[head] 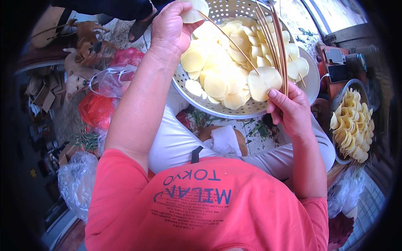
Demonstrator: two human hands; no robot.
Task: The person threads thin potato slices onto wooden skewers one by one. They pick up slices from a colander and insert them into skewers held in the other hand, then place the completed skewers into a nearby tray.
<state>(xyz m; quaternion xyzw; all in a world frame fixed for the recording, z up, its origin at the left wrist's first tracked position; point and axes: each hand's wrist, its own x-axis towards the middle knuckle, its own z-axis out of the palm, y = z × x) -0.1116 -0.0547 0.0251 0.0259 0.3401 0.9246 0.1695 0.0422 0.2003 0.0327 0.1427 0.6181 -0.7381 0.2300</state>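
My left hand pinches a thin, pale potato slice above the far left rim of a metal colander. A single bamboo skewer slants between my hands, its far tip at the edge of that slice. Its near end meets another potato slice at my right hand. My right fingers grip this slice together with a bundle of bamboo skewers. Below both hands, loose potato slices are heaped in the colander. Slices on a short visible skewer rest at its right side.
Skewered slices fill a second metal colander on the right, below a phone. Two dogs are at left, near plastic bags and another person's foot. A white cloth lies between my legs.
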